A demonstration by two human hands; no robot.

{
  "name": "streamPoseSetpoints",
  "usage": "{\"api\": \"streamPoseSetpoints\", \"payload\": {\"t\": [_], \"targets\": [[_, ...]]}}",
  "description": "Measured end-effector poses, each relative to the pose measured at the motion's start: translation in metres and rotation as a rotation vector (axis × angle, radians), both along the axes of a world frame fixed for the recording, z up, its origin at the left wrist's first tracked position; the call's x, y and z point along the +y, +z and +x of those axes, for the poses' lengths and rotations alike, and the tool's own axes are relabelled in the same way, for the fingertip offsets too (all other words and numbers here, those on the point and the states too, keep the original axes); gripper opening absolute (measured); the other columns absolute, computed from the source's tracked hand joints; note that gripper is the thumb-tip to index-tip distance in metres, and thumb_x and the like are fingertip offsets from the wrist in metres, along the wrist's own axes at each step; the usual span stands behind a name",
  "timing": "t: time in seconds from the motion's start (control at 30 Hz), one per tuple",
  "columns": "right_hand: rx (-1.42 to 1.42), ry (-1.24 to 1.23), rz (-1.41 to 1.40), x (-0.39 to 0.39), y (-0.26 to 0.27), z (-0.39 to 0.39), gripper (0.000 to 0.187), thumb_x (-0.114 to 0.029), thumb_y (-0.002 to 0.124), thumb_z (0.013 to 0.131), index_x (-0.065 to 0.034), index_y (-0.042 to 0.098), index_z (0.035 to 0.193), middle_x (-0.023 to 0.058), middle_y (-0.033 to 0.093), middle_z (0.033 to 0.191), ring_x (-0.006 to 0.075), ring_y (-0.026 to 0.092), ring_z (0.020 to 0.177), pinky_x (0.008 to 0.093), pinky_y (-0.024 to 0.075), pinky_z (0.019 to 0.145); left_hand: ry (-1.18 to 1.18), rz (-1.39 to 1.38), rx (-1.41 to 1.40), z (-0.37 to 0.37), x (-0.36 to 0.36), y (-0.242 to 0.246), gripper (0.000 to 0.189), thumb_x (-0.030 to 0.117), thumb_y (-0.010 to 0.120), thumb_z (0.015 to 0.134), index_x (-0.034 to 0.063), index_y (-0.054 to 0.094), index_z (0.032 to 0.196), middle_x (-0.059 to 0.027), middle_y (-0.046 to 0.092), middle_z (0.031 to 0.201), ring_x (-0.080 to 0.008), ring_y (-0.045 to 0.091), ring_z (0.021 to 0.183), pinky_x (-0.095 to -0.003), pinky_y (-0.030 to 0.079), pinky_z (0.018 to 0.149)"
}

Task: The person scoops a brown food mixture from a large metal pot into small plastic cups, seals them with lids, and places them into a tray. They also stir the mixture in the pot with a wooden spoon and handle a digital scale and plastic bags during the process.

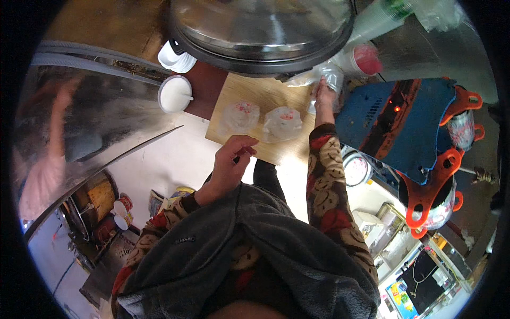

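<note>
My right hand (325, 95) reaches out to the far right edge of a wooden board, its fingers on a stack of clear plastic lids or bowls (331, 77); whether it grips them is hard to tell. My left hand (235, 159) hovers at the near edge of the wooden board (247, 85), fingers curled, with no object visible in it. Two clear plastic pieces with red print lie side by side on the board, a left one (239, 118) and a right one (283, 123). A bowl of white contents (174, 94) with a spoon handle stands left of the board.
A large metal lid (263, 32) overhangs the board's far side. White bowls (177, 58) are stacked at upper left. A blue appliance (382, 119) with red lights and pots with orange handles (432, 199) stand at right. A pink-filled tub (364, 60) is beyond my right hand.
</note>
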State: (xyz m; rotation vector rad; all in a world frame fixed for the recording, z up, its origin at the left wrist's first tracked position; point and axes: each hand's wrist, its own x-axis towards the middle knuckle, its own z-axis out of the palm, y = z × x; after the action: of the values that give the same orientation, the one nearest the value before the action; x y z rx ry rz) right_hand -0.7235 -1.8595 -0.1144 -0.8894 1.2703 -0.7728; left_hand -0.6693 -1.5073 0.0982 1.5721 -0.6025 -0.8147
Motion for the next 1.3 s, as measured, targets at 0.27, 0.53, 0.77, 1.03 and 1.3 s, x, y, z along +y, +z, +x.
{"api": "streamPoseSetpoints", "payload": {"t": [0.27,0.53,0.77,1.03,1.3], "targets": [[-0.249,-0.085,-0.128,0.028,0.073,-0.027,0.005,-0.005,0.064,0.086,-0.0053,0.062,0.082,0.0041,0.063,0.078,0.0131,0.058,0.068,0.0259,0.0476,0.062,-0.098,-0.065,-0.273,0.023,-0.020,0.017,0.027,-0.009,0.053,0.086,0.0005,0.061,0.111,-0.0111,0.059,0.104,-0.0178,0.062,0.088,-0.0288,0.051,0.076],[-0.265,-0.140,0.445,-0.005,0.022,-0.023,0.017,-0.014,0.064,0.091,-0.0035,0.056,0.102,0.0093,0.061,0.074,0.0222,0.061,0.059,0.0334,0.0553,0.048,-0.202,-0.232,-0.261,-0.007,-0.046,0.038,0.032,-0.009,0.053,0.083,0.0010,0.062,0.112,-0.0121,0.061,0.101,-0.0185,0.061,0.086,-0.0283,0.050,0.076],[-0.307,-0.252,0.296,-0.021,0.000,0.014,0.015,-0.008,0.067,0.088,-0.0088,0.056,0.079,0.0009,0.053,0.062,0.0125,0.049,0.050,0.0230,0.0451,0.043,-0.124,-0.105,-0.306,-0.014,-0.015,0.024,0.029,-0.011,0.057,0.082,0.0024,0.063,0.106,-0.0135,0.063,0.103,-0.0223,0.064,0.084,-0.0307,0.052,0.073],[-0.300,0.165,-0.285,0.155,0.192,-0.053,0.006,-0.007,0.074,0.080,-0.0027,0.072,0.084,0.0020,0.069,0.082,0.0111,0.059,0.071,0.0237,0.0464,0.068,-0.056,-0.146,-0.660,-0.011,-0.078,0.035,0.049,-0.001,0.062,0.078,0.0028,0.054,0.127,-0.0189,0.055,0.123,-0.0298,0.058,0.110,-0.0356,0.048,0.090],[0.266,0.369,-1.024,0.190,0.297,-0.091,0.055,-0.025,0.073,0.082,0.0030,0.054,0.125,0.0176,0.054,0.122,0.0287,0.048,0.117,0.0361,0.0354,0.102,-0.336,-0.141,0.153,-0.016,-0.076,0.050,0.024,0.006,0.051,0.086,-0.0019,0.059,0.107,-0.0081,0.061,0.084,-0.0147,0.058,0.077,-0.0287,0.046,0.072]]}}
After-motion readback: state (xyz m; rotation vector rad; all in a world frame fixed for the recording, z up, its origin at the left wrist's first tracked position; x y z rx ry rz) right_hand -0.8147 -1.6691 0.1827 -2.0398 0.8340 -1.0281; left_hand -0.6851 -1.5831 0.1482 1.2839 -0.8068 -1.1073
